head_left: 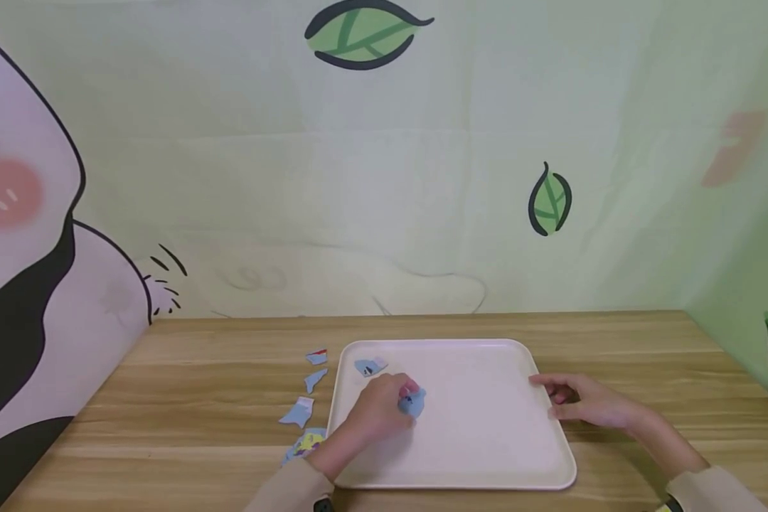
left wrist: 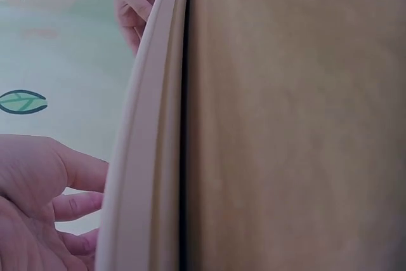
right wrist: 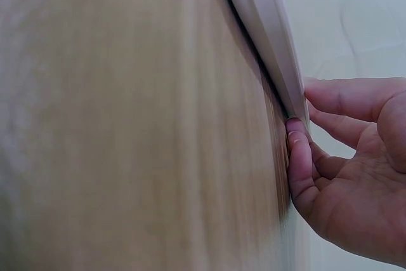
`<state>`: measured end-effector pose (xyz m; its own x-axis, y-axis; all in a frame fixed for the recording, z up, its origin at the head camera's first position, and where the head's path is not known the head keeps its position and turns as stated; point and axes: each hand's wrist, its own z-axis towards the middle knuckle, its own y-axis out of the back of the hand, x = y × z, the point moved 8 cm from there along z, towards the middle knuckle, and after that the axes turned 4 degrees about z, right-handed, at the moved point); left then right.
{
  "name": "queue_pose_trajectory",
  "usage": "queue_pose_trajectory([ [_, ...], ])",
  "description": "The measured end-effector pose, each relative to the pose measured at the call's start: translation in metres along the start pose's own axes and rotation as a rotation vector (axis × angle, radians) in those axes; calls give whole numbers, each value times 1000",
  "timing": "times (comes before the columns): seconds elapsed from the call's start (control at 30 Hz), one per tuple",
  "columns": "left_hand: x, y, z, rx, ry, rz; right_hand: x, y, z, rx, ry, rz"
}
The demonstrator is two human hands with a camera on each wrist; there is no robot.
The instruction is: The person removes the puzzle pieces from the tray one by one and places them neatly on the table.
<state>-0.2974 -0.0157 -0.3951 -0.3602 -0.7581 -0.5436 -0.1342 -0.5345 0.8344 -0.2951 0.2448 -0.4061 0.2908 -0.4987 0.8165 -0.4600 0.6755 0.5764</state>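
Note:
A white rectangular tray lies on the wooden table. Over its left half my left hand pinches a small blue puzzle piece with dark marks, close above the tray. Another blue puzzle piece lies in the tray's far left corner. My right hand holds the tray's right rim, fingertips on the edge; in the right wrist view its bent fingers are at the rim's underside. In the left wrist view the tray's rim hides the left fingertips and the piece.
Left of the tray, several puzzle pieces lie on the table in a rough column. The nearest, a blue and yellow piece, sits against the tray's edge, partly behind the left forearm. A wall painted with leaves rises behind the table.

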Motion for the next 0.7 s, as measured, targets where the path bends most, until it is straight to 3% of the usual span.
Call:
queue_pose_trajectory([
  [0.37, -4, 4, 1, -20, -40, 41, -1, 2, 0, -3, -13, -1],
  [0.53, -4, 4, 0, -19, -32, 41, 1, 1, 0, 3, -4, -1],
  [0.7, 1, 4, -1, -1, 7, -23, 2, 0, 0, 11, 6, 17],
])
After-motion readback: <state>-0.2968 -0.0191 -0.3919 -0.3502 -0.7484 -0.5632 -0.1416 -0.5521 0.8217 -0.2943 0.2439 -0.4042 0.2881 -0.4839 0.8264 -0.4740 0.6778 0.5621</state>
